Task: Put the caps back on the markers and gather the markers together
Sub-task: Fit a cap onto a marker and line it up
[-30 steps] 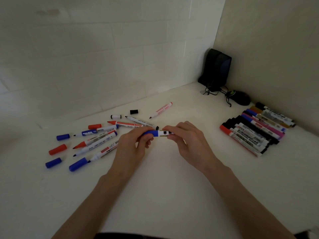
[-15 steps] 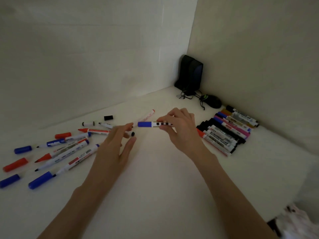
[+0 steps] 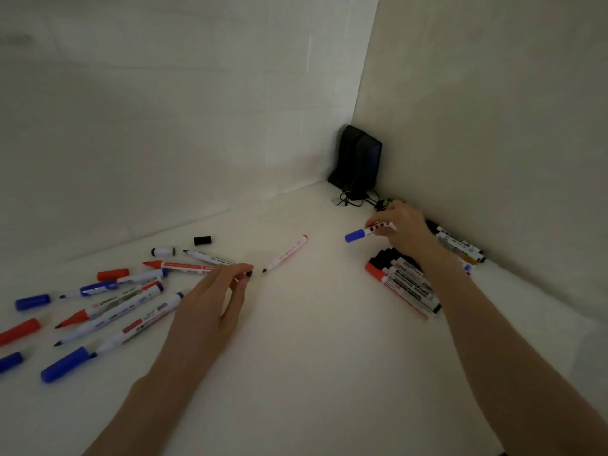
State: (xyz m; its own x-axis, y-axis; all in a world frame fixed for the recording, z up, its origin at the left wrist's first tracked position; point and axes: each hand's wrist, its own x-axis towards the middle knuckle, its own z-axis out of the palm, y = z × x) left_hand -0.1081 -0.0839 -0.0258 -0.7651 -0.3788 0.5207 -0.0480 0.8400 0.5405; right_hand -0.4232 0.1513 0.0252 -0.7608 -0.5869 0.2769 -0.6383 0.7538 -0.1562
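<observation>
My right hand [image 3: 404, 232] grips a white marker with a blue cap [image 3: 357, 234] on it, held just above the row of capped markers [image 3: 404, 284] by the right wall. My left hand [image 3: 210, 301] reaches over the table with fairly straight fingers; its fingertips touch the black end of an uncapped black marker [image 3: 210, 258]. Several uncapped red and blue markers [image 3: 115, 307] lie scattered on the left. Loose caps lie around them: a black cap [image 3: 202, 240], a red cap [image 3: 113, 274] and a blue cap [image 3: 33, 301]. A thin red pen [image 3: 286, 253] lies in the middle.
A black speaker [image 3: 360, 159] with tangled cables stands in the far corner. Two pale walls close off the back and the right. A small white piece with black ends [image 3: 163, 251] lies near the black cap. More red and blue caps sit at the left edge.
My left hand let go of the blue-capped marker and moved left to the black marker's end. My right hand carried the capped marker right, over the gathered row.
</observation>
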